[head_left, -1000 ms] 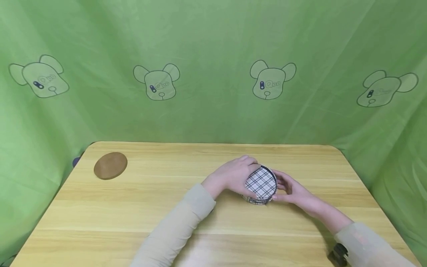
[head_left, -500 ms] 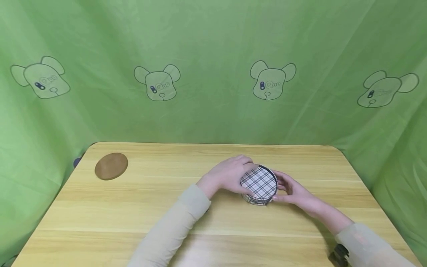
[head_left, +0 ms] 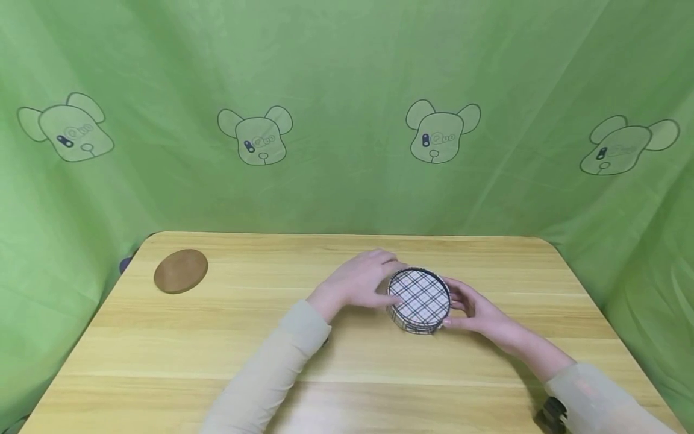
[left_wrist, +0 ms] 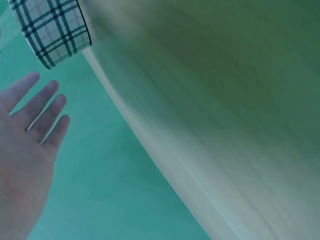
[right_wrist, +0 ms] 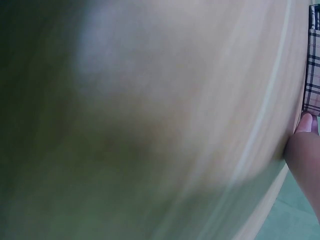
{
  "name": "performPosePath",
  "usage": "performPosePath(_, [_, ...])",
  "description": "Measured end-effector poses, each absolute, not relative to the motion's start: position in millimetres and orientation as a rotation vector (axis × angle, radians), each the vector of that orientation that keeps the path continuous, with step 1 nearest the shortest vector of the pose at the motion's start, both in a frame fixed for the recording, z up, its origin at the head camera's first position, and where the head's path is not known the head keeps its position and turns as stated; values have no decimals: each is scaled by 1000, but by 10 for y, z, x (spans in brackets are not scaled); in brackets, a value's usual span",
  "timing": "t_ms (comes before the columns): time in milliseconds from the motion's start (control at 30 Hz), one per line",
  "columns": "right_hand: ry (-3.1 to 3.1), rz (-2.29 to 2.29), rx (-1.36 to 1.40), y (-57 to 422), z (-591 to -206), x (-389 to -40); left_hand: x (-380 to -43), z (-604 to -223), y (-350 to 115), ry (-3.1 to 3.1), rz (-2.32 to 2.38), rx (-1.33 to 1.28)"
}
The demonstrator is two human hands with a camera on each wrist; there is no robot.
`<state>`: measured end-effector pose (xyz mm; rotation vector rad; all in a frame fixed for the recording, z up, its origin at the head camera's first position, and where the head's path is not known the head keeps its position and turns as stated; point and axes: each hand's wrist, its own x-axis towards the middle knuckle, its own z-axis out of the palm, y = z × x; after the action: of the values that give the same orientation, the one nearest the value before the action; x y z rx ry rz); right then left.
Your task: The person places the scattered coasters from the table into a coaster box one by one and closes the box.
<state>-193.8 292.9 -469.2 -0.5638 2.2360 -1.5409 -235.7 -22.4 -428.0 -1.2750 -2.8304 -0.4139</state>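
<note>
A round box covered in white-and-black plaid, dark along its edges, stands on the wooden table right of centre in the head view. My right hand holds its right side, thumb in front and fingers curled towards the back. In the right wrist view the thumb meets the plaid wall. Left of the box is my left hand, its thumb overlapping the near left rim. The left wrist view shows that hand's fingers spread and fairly straight, apart from the plaid side.
A flat brown disc lies at the table's far left. The wooden table ends at a green curtain printed with bear heads. A small black device sits by the right sleeve.
My left hand has slid off the top of the box towards the left, uncovering more of its plaid lid. The right hand and the box stay where they were.
</note>
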Motion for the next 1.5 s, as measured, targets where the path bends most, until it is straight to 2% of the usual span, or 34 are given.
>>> performPosePath(1500, [2228,-1544,-582,2929,-4692,-1943,-2331,-4431,-1343,-3011,-410,-984])
